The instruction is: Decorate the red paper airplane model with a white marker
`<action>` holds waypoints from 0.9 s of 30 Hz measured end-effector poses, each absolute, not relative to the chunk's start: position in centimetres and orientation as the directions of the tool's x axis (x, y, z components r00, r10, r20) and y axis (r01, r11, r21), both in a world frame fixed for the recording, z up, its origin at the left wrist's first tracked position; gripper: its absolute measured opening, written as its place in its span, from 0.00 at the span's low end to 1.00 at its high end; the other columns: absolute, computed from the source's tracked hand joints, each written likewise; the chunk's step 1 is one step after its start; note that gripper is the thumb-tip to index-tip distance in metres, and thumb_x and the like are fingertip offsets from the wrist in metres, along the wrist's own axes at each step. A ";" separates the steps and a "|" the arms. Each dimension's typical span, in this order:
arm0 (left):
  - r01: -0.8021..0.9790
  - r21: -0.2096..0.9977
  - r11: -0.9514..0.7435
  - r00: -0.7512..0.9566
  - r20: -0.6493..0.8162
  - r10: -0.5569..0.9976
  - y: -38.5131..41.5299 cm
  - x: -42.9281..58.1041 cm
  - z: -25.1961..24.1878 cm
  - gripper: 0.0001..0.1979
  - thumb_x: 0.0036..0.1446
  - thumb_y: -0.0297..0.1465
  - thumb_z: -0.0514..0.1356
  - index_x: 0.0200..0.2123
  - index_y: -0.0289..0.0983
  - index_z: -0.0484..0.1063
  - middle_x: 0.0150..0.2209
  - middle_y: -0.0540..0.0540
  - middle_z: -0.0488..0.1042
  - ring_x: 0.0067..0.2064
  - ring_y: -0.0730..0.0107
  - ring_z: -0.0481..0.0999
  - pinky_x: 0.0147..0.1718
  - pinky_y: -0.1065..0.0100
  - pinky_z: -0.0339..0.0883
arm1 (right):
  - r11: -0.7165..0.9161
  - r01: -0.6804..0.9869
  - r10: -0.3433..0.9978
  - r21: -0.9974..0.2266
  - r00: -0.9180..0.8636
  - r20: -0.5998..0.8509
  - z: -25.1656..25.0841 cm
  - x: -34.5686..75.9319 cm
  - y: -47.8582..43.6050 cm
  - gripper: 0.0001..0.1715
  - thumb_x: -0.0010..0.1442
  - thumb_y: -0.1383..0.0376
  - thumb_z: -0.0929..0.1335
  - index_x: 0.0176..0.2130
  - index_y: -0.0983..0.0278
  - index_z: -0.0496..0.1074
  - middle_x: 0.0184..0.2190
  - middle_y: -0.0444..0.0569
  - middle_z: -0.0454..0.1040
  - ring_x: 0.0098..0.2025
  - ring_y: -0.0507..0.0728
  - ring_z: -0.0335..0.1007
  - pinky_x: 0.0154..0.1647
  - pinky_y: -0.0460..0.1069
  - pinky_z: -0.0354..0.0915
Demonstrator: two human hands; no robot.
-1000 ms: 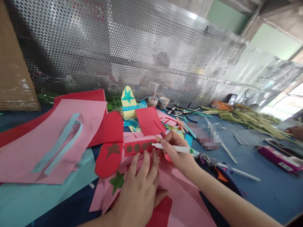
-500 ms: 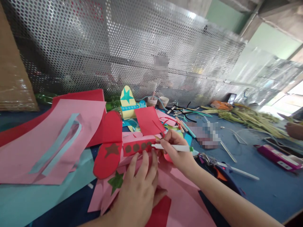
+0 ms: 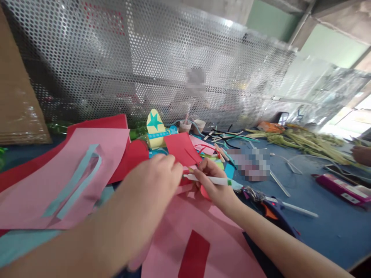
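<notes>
My right hand (image 3: pixel 213 179) grips a white marker (image 3: pixel 216 180) with a green end, its tip pointing left. Beside that tip, my left hand (image 3: pixel 158 177) is bent over the work, smeared by motion, its fingertips partly hidden. It covers most of the red paper piece with brown dots and the red rounded piece with a brown star. Under both hands lies a pink sheet (image 3: pixel 174 224), with a dark red paper strip (image 3: pixel 194 253) on it. Just beyond my hands is a red paper square (image 3: pixel 184 148).
At left, a pink sheet (image 3: pixel 95 144) bears light-blue strips (image 3: pixel 78 185). Behind stands a yellow paper piece with a blue star (image 3: pixel 154 121). At right are a glue gun (image 3: pixel 278 216), a purple box (image 3: pixel 339 189) and dry husks (image 3: pixel 307 143). Another person's hand (image 3: pixel 361 154) shows far right.
My left hand has lifted from the near side of the red paper and swung up and over it, toward the marker tip. My right hand keeps the marker in nearly the same place.
</notes>
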State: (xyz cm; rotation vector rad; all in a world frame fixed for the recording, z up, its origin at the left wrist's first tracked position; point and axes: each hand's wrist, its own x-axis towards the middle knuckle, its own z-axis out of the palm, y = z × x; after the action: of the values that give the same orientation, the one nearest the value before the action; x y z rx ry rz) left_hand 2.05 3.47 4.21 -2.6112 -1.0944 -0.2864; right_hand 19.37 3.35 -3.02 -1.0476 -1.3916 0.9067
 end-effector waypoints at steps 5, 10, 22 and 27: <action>0.805 0.130 -0.578 0.589 -0.071 0.805 8.7 1.8 7.2 0.09 0.55 0.32 0.56 0.33 0.37 0.76 0.33 0.46 0.78 0.33 0.66 0.75 0.27 0.72 0.59 | 0.302 0.117 0.951 -0.946 0.021 0.307 -3.0 19.1 3.3 0.17 0.58 0.58 0.66 0.26 0.60 0.55 0.18 0.37 0.60 0.19 0.49 0.57 0.19 0.45 0.54; 0.766 0.354 -0.537 0.634 -0.274 0.723 9.9 1.6 6.4 0.07 0.54 0.35 0.57 0.31 0.38 0.71 0.28 0.50 0.78 0.26 0.71 0.74 0.22 0.75 0.58 | 0.326 0.103 0.944 -0.940 0.025 0.330 -3.0 19.0 3.4 0.16 0.58 0.62 0.66 0.25 0.60 0.54 0.18 0.37 0.58 0.19 0.48 0.54 0.20 0.45 0.53; 0.746 0.371 -0.553 0.658 -0.275 0.701 10.7 1.2 5.7 0.11 0.55 0.40 0.56 0.32 0.39 0.71 0.32 0.49 0.78 0.30 0.68 0.75 0.25 0.73 0.60 | 0.344 0.179 0.937 -0.922 -0.002 0.349 -2.7 18.9 2.8 0.14 0.57 0.66 0.65 0.25 0.60 0.55 0.20 0.37 0.57 0.21 0.48 0.53 0.22 0.45 0.53; 0.744 0.368 -0.558 0.659 -0.263 0.705 10.7 1.4 5.6 0.15 0.55 0.45 0.55 0.31 0.39 0.71 0.32 0.47 0.78 0.32 0.65 0.76 0.26 0.71 0.60 | 0.291 0.185 0.955 -0.939 0.008 0.298 -2.7 19.0 2.8 0.14 0.58 0.64 0.65 0.25 0.60 0.55 0.18 0.37 0.57 0.19 0.48 0.54 0.21 0.45 0.52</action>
State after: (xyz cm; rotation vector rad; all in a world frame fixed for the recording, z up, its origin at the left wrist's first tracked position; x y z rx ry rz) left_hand 1.37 10.67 5.64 -3.2624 -1.5210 0.1578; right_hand 19.00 2.82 -2.67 -1.1271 -1.4410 0.8659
